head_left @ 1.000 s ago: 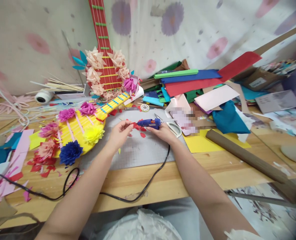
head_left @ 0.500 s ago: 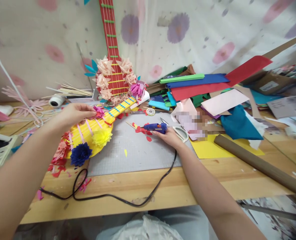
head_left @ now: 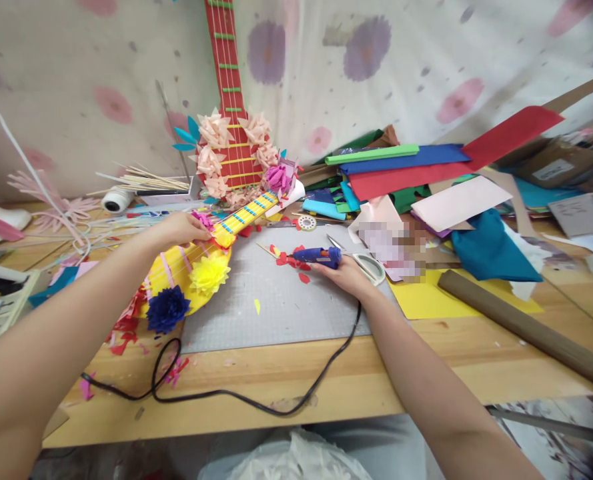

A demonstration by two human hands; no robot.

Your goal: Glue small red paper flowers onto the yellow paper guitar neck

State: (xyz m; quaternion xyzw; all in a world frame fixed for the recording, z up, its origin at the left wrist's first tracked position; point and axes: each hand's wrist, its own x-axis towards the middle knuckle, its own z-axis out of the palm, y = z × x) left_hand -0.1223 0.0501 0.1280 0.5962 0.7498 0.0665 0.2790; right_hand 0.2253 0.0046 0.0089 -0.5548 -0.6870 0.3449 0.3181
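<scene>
My left hand [head_left: 181, 230] has its fingers curled down on the yellow toy guitar [head_left: 181, 267] where body and neck meet, beside a magenta paper flower [head_left: 203, 219]. The guitar carries a bright yellow flower [head_left: 209, 273] and a dark blue flower [head_left: 167, 309] on its near side. Wrapped around a blue glue gun [head_left: 319, 256] is my right hand [head_left: 343, 273]; the gun rests low over the grey cutting mat [head_left: 276, 320], its nozzle pointing left at red paper scraps [head_left: 289, 261]. What lies under my left fingertips is partly hidden.
A red guitar [head_left: 236, 157] with pale pink flowers stands behind. Scissors [head_left: 369, 268] lie right of the glue gun, near coloured paper sheets [head_left: 406, 180] and a brown roll [head_left: 501, 320]. The black cord [head_left: 226, 395] loops along the table's front edge.
My left hand has shifted right and down, onto the guitar near the base of its neck. My right hand and the glue gun stay in place. The view has shifted slightly.
</scene>
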